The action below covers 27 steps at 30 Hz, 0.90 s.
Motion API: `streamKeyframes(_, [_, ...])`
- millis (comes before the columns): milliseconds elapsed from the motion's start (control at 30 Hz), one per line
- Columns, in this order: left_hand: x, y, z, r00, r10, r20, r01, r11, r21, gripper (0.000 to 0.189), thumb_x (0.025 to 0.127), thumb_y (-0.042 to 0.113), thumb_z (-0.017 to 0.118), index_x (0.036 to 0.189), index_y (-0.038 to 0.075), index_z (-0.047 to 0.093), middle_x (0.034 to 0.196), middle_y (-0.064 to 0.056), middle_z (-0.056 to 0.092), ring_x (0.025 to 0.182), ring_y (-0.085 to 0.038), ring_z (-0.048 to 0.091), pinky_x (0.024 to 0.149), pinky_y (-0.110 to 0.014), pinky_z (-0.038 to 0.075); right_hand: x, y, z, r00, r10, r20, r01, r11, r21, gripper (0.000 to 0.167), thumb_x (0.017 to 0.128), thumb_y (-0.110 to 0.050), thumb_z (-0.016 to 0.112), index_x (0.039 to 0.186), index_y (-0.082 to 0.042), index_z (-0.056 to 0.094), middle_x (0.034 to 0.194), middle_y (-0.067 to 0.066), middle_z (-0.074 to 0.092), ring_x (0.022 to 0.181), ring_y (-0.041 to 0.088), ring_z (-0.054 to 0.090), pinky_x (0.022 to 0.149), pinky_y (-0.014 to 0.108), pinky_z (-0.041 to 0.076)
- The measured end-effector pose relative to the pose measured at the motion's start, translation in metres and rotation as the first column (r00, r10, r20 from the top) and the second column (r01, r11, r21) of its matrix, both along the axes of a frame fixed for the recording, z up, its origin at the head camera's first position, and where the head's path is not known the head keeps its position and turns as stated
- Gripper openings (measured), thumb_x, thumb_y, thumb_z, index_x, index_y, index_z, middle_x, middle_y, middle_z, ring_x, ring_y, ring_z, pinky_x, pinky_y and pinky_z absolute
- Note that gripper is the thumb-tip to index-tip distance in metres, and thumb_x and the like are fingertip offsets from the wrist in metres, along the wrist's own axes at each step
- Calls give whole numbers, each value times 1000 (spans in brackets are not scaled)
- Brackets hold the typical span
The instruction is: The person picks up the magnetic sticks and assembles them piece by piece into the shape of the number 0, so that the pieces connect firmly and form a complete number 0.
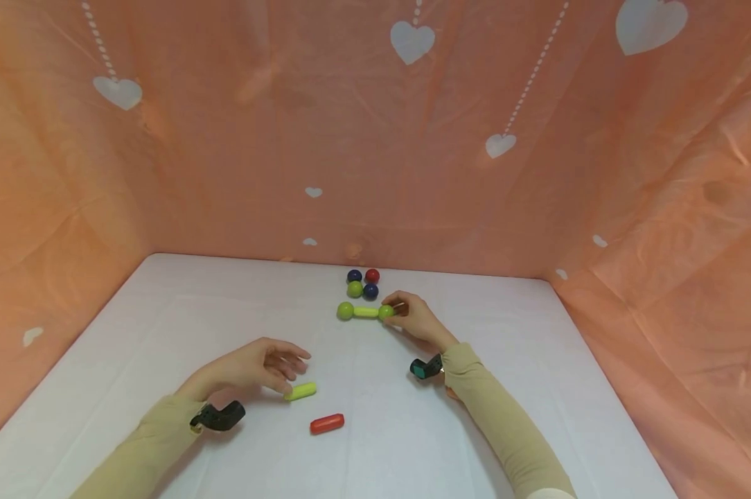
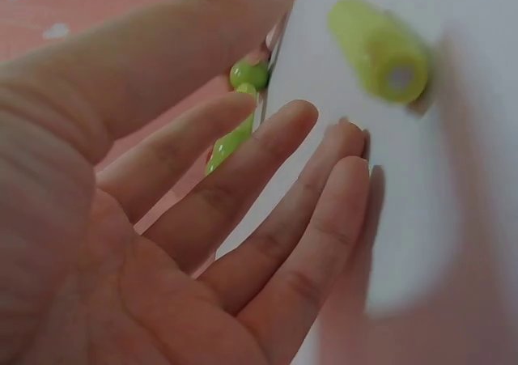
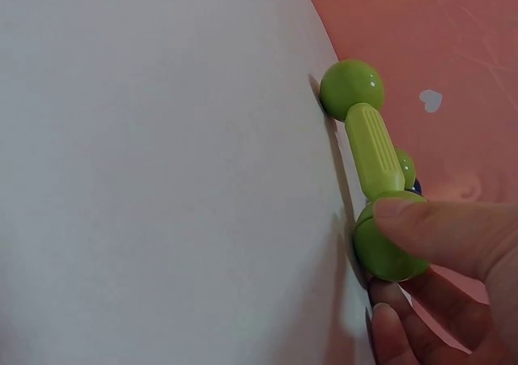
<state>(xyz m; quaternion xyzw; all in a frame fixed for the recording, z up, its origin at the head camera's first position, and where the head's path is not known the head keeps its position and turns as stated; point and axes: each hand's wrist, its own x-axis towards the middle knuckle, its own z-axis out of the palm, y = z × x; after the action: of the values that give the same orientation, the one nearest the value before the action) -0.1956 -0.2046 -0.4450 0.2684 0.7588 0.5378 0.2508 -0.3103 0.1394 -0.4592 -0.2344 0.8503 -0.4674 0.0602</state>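
Observation:
My right hand [image 1: 416, 320] pinches a green ball [image 3: 390, 248] between thumb and fingers. That ball sits at one end of a yellow-green ribbed rod [image 3: 374, 150], and a second green ball [image 3: 352, 90] caps the other end. Together they lie low along the white table. Fingers spread and relaxed, my left hand [image 1: 257, 367] hovers near the table with nothing in its grip. Beside its thumb lies a loose yellow-green rod [image 2: 380, 53], whose end shows a pale round tip. In the head view the thumb overlaps this rod [image 1: 302, 391].
A red rod [image 1: 327, 424] rests nearer the front. Behind the joined piece sit a red ball [image 1: 372, 276], a green ball [image 1: 355, 289] and two dark blue balls [image 1: 370, 292]. An orange curtain [image 1: 350, 138] with white hearts borders the white table [image 1: 257, 291].

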Motion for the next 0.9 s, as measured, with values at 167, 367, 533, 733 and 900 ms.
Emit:
streamKeyframes(167, [11, 7, -4, 999, 14, -42, -17, 997, -76, 56, 76, 12, 82, 125, -1, 58, 108, -12, 64, 89, -27, 59, 73, -26, 53, 1, -1, -1, 1000, -1, 24, 0, 1000, 5, 32, 82, -4, 75, 112, -5, 63, 109, 6, 64, 99, 22, 60, 89, 33, 50])
streamKeyframes(367, [14, 15, -8, 987, 62, -146, -83, 987, -139, 49, 72, 13, 84, 116, 6, 63, 98, -4, 63, 80, -21, 56, 66, -24, 51, 1, 0, 0, 1000, -11, 15, 11, 1000, 1, 32, 82, -4, 75, 112, -3, 63, 108, 6, 64, 99, 22, 60, 88, 33, 50])
streamKeyframes(533, [14, 20, -6, 980, 66, -188, -90, 989, -121, 40, 72, 5, 82, 108, 3, 65, 91, -3, 64, 78, -17, 59, 64, -24, 53, 1, 0, -1, 1000, -16, 15, 16, 1000, 6, 32, 82, -3, 75, 111, -4, 64, 107, 6, 64, 98, 21, 61, 87, 33, 51])
streamKeyframes(733, [12, 19, -1, 979, 85, -187, -113, 983, -144, 33, 73, 1, 80, 103, 1, 67, 90, -3, 65, 80, -18, 60, 66, -25, 53, 2, 0, 0, 1000, -15, 17, 15, 1000, 5, 31, 82, -4, 75, 111, -5, 64, 107, 6, 64, 97, 21, 61, 87, 33, 51])
streamKeyframes(900, [7, 18, 1, 974, 147, -173, -175, 972, -157, 33, 76, 6, 80, 106, 2, 67, 95, -2, 66, 86, -19, 61, 73, -26, 53, 2, 0, 1, 1000, -22, 17, 22, 1000, 8, 31, 82, -5, 75, 111, -5, 64, 107, 5, 64, 97, 21, 60, 87, 33, 51])
